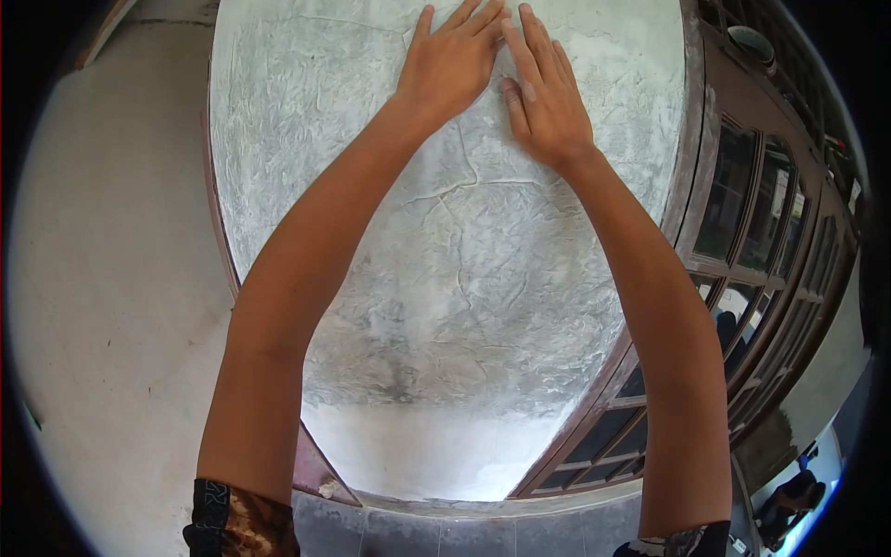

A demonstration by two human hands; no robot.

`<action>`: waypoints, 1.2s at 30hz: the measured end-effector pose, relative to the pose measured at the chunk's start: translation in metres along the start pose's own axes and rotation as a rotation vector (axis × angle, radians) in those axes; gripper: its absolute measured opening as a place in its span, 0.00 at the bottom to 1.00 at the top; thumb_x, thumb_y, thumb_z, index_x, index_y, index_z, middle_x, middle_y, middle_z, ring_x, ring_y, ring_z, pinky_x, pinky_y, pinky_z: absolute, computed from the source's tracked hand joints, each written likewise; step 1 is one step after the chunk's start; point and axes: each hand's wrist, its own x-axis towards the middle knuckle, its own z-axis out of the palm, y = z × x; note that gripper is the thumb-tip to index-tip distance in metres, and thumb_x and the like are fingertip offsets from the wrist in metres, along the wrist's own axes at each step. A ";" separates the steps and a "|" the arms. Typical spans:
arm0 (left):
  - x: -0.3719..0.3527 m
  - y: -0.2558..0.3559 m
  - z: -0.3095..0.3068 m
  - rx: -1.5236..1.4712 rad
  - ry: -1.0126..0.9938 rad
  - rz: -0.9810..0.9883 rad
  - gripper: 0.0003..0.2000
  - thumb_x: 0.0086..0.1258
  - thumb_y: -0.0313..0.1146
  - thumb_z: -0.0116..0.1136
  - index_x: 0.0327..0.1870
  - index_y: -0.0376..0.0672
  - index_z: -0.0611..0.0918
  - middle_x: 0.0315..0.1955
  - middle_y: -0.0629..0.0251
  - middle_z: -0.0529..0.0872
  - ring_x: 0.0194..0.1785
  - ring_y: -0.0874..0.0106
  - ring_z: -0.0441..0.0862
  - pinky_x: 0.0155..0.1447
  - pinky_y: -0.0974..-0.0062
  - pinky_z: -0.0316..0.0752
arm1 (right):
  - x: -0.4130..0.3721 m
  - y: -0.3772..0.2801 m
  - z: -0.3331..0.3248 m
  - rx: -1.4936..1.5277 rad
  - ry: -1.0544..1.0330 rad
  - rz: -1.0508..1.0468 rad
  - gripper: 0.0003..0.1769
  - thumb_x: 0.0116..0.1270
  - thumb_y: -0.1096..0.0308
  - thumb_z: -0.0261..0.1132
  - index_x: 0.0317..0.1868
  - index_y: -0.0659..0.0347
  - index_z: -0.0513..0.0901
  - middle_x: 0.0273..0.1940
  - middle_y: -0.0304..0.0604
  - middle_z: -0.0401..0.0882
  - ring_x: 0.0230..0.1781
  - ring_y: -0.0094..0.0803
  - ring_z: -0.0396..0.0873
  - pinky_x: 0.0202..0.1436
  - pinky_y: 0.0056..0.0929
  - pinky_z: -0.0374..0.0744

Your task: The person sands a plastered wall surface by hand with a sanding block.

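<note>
A grey-white plastered wall surface [445, 278] fills the middle of the head view, rough in texture and crossed by thin cracks. My left hand [449, 63] lies against its upper part, palm toward the plaster and fingers stretched out. Right beside it, my right hand [549, 110] rests on the same surface, fingers extended upward and thumb apart. Pale dust marks some of the right fingers. The fingertips of both hands come close together near the top edge of the view. Neither hand shows anything held.
Brown wooden doors with glass panes [761, 223] stand along the right. A smooth plain wall [121, 260] is on the left. Grey floor tiles [473, 537] run along the bottom. A round container [752, 42] sits at upper right, and a person [789, 506] is at lower right.
</note>
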 end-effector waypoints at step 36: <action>0.001 -0.072 0.010 -0.218 0.022 0.141 0.24 0.79 0.33 0.47 0.73 0.35 0.75 0.76 0.59 0.75 0.82 0.65 0.64 0.87 0.57 0.51 | 0.052 -0.028 0.001 -0.597 -0.335 0.138 0.20 0.81 0.63 0.61 0.67 0.60 0.84 0.72 0.51 0.78 0.64 0.52 0.83 0.66 0.45 0.83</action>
